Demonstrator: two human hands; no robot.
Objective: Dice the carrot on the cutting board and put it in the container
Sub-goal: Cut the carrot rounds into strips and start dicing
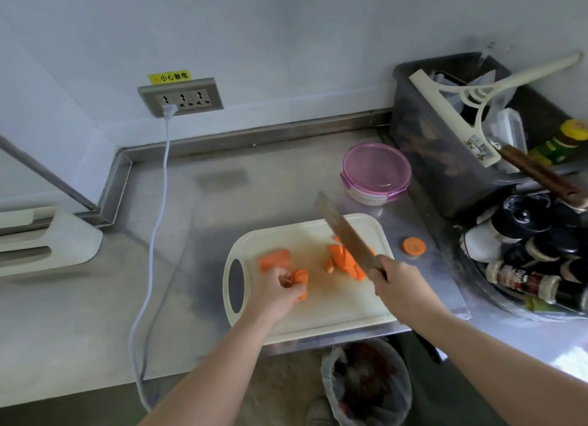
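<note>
A cream plastic cutting board [334, 301], a rounded rectangle with an oval handle hole at its left end, lies on a dull brushed-steel counter [270, 186]. Its smooth face is stained faintly orange. On the board's left part rests a stubby, matte orange carrot chunk [275, 259], roughly cylindrical. Just in front of it, the left hand [276, 290] curls its fingers round a few thin carrot slices [300, 279] near the board's middle. On the board's right part lies a loose heap of angular cut carrot pieces [342, 261]. Over that heap slants the broad, tarnished metal blade of a cleaver [343, 231], its handle gripped in the fist of the right hand [394, 282]. Just off the board's right edge, on the steel, sits one round carrot disc [414, 245]. Beyond the board's far right corner stands a round container [375, 171] with a translucent pink clip-on lid in place.
</note>
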